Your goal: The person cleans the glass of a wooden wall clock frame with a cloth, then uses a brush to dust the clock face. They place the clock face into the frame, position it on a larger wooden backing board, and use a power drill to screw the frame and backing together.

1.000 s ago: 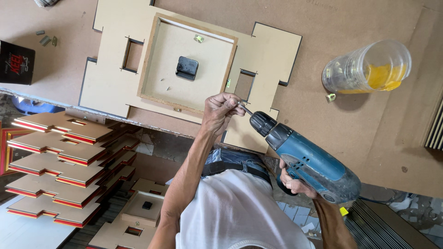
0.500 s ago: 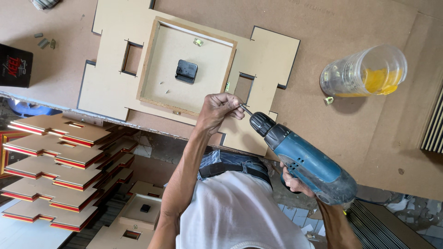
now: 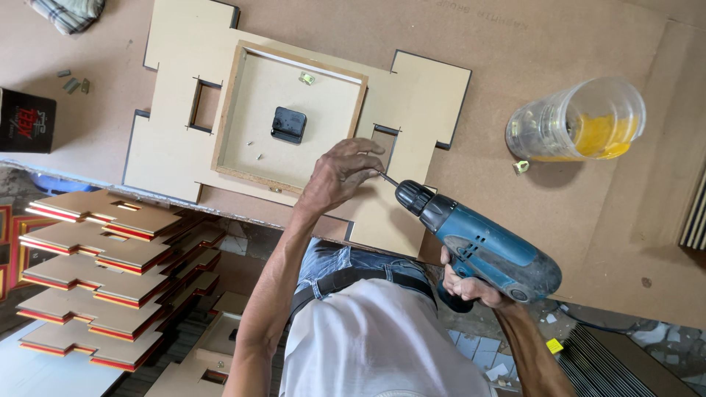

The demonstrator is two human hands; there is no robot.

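Gripping the blue cordless drill, your right hand is closed round its handle, fingers partly hidden behind the body. Your left hand pinches at the bit tip; whatever it holds there is too small to make out. Both meet over the stepped fibreboard panel, beside the wooden frame with its black clock movement. Clear plastic jar with yellow contents lies on the surface, well apart. Stacked panels below, partly cut off.
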